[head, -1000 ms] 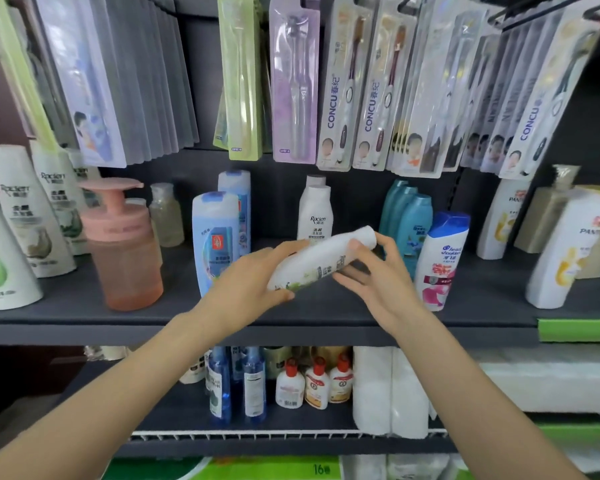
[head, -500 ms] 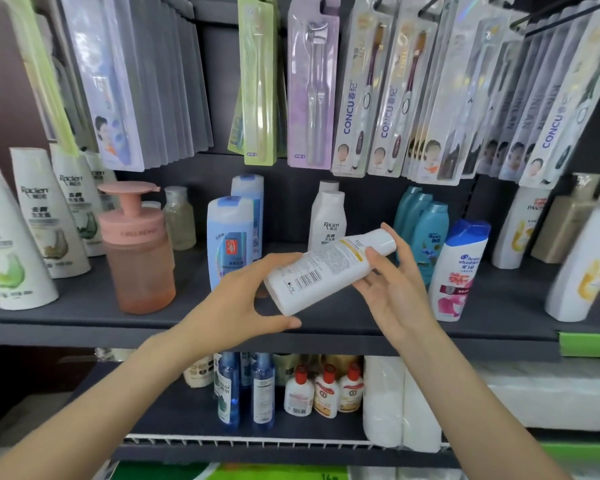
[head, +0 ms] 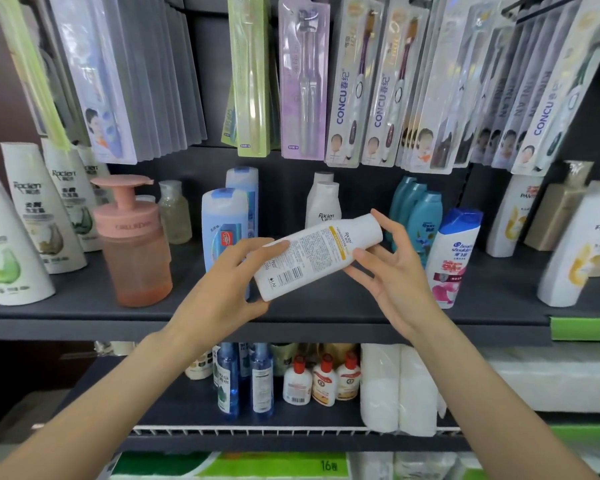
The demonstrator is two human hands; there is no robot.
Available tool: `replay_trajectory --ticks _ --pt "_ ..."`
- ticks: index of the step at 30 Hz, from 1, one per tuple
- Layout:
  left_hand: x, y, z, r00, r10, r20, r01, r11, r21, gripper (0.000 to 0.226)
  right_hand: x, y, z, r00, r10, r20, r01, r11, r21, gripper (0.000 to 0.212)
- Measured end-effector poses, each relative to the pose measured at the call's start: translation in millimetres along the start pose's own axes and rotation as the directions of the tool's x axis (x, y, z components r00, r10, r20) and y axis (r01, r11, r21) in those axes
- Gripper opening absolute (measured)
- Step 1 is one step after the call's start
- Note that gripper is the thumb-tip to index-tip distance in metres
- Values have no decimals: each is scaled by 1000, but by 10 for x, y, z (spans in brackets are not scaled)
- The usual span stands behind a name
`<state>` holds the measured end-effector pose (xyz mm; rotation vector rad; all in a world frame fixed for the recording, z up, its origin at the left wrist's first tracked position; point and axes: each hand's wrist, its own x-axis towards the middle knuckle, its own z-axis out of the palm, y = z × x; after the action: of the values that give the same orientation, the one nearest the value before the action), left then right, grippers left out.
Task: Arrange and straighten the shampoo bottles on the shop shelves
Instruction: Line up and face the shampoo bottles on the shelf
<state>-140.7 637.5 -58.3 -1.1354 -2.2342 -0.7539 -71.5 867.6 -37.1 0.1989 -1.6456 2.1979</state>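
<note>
A white Racien shampoo bottle [head: 317, 254] lies tilted in the air before the dark middle shelf [head: 326, 317], its printed back label and barcode facing me, cap end up to the right. My left hand [head: 229, 289] grips its lower base end, thumb underneath. My right hand [head: 388, 268] holds the cap end with thumb and spread fingers. Behind stand two more white Racien bottles [head: 323, 202], blue bottles [head: 226, 226], teal bottles [head: 420, 216] and a Head & Shoulders bottle [head: 452, 258].
A pink pump dispenser [head: 132, 240] and large white Racien tubes [head: 28, 216] stand at the left. Pantene bottles [head: 582, 244] fill the right. Toothbrush packs [head: 361, 81] hang overhead. The lower shelf carries small blue bottles [head: 245, 379], red-capped bottles [head: 323, 381] and white rolls [head: 399, 389].
The bottle has been turned in both hands, so its back label with barcode now faces me, and its base end has swung lower towards me.
</note>
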Motion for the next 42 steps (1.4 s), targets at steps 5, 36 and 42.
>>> replay_trajectory --ticks 5,36,42 --pt "48 208 -19 977 -178 120 211 901 -380 62 27 42 -3 1000 9 26 -12 993 119 59" --pt "683 284 587 944 -264 197 326 830 -452 79 435 327 -71 970 -241 35 200 706 -679 98" --pt "671 253 660 946 -264 186 322 826 -462 78 471 355 -127 973 -226 54 198 682 -704 96"
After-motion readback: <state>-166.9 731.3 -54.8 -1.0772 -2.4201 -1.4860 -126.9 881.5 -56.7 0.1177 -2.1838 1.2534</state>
